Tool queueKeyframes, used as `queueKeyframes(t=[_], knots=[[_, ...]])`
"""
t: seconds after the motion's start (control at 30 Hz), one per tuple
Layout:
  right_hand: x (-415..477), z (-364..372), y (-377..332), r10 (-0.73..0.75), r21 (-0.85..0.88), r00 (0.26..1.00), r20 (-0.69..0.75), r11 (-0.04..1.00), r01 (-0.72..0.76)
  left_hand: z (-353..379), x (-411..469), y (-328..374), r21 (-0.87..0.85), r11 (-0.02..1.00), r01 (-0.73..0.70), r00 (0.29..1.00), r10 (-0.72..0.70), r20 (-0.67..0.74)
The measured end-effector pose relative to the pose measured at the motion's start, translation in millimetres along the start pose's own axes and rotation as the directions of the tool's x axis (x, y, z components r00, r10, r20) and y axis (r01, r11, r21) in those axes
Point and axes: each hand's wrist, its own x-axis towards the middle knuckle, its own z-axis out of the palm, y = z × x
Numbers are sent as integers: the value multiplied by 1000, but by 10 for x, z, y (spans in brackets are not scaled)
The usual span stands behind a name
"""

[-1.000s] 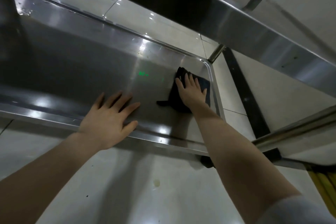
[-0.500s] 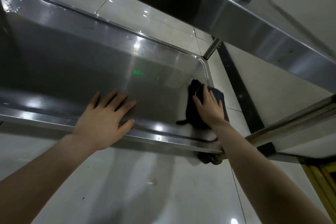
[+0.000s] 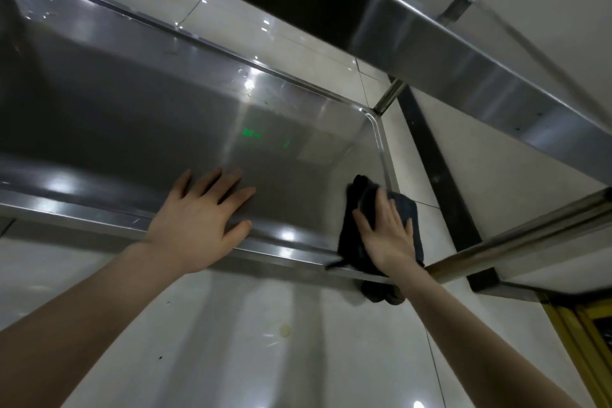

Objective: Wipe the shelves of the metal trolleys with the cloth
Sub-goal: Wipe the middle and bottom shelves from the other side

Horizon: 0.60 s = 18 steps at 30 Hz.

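- while the right hand presses flat on the dark cloth, its fingers lie straight and a little apart; nothing is pinched, the palm does the pushing.
- the cloth sits in the near right corner of the trolley's lower shelf, its near edge at the front rim; whether it laps over the rim i cannot tell.
- the left hand rests on the same shelf just inside the rim, fingers spread and straight, holding nothing; it looks like a brace.
- from where i stand, the step in hand is wiping the right end of this lower shelf, right into the corner.
- the long stretch to the left, with a few marks by the far rim, looks like the ground left to cover, so the next move calls for a flat, even sweep leftwards, with the left hand lifted clear of the path.
- the upper shelf overhead would want its turn too.
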Motion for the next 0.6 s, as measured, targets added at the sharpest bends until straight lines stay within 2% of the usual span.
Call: queueKeyframes(t=[0.07,0.13,0.2,0.27,0.37,0.43,0.5,0.6], knots=[[368,-77,-151,125,-20,992,-11,992,-126,-5,33,-18,-25,1000,-7,1000,6,-17],[656,-46,-472,129,-3,991,37,992,-129,-5,84,-58,-81,997,6,1000,-7,-19],[792,99,-980,-33,-20,997,70,999,34,-42,101,-158,-210,977,43,998,-51,-35],[840,263,-1621,-252,-25,965,77,967,255,-85,81,-327,-297,952,72,987,-111,-118],[783,410,-2355,-510,-11,852,121,857,515,-120,27,-520,-172,982,76,951,-123,-284],[793,406,-2406,-568,7,810,146,819,573,-131,10,-532,-80,994,73,961,-92,-263],[814,346,-2073,-533,4,843,74,845,534,-107,10,-531,-27,998,63,970,-68,-235],[852,170,-1057,-290,-29,955,-62,957,289,-87,14,-540,-35,994,99,970,-104,-219]])
